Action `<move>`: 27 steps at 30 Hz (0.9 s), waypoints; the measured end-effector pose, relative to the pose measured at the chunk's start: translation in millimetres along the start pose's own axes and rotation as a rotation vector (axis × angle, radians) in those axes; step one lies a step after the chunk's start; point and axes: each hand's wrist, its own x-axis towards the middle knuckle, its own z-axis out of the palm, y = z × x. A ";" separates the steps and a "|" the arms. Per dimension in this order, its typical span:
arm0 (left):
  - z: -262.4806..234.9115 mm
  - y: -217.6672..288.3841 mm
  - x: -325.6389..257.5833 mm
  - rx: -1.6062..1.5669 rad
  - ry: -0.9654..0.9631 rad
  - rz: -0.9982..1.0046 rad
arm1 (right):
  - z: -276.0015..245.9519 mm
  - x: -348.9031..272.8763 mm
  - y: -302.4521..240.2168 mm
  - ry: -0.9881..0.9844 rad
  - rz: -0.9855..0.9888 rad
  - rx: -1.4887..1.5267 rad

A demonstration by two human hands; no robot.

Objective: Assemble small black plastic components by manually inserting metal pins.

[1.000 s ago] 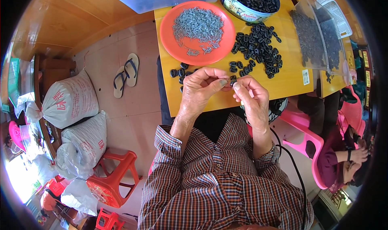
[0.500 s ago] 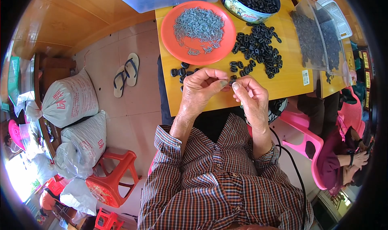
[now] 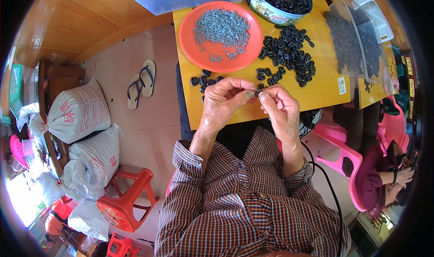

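Note:
My left hand point(image 3: 224, 104) and my right hand point(image 3: 281, 111) meet over the table's near edge, thumbs and fingers pinched. Between the fingertips is a small black plastic piece point(image 3: 259, 90), gripped by my right hand. Whatever my left fingertips pinch against it is too small to make out. Just beyond lies a pile of black oval pieces with holes point(image 3: 294, 49). An orange-red plate point(image 3: 187, 47) bears a heap of small grey metal pins or screws point(image 3: 221, 27). Left of my left hand sits a small group of black pieces point(image 3: 203, 81).
A round tin point(image 3: 275, 16) full of black pieces and a clear bin point(image 3: 350, 44) stand farther back on the yellow table point(image 3: 323, 87). White sacks point(image 3: 81, 110), a red stool point(image 3: 131, 189) and flip-flops point(image 3: 147, 78) are on the left. Another person point(image 3: 377, 180) sits at right by a pink chair point(image 3: 346, 162).
Both hands stay almost in place, still pinched together around the small black piece. Only a slight shift of the fingers and of the whole view shows.

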 end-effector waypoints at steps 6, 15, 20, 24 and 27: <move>3.1 6.4 -2.7 0.039 0.004 -0.001 | -1.9 1.0 2.5 0.020 -0.161 -0.177; 3.7 7.2 -4.7 0.031 -0.007 0.025 | 4.1 -0.6 -10.3 0.059 -0.360 -0.388; 5.0 6.7 -4.5 0.026 0.000 0.044 | 5.8 1.1 -9.0 0.090 -0.453 -0.446; 3.8 3.2 -3.5 0.023 0.003 0.044 | 6.2 1.5 -6.1 0.088 -0.438 -0.434; 5.2 2.5 -3.0 -0.051 0.000 0.026 | 3.3 0.8 -1.3 0.069 -0.347 -0.314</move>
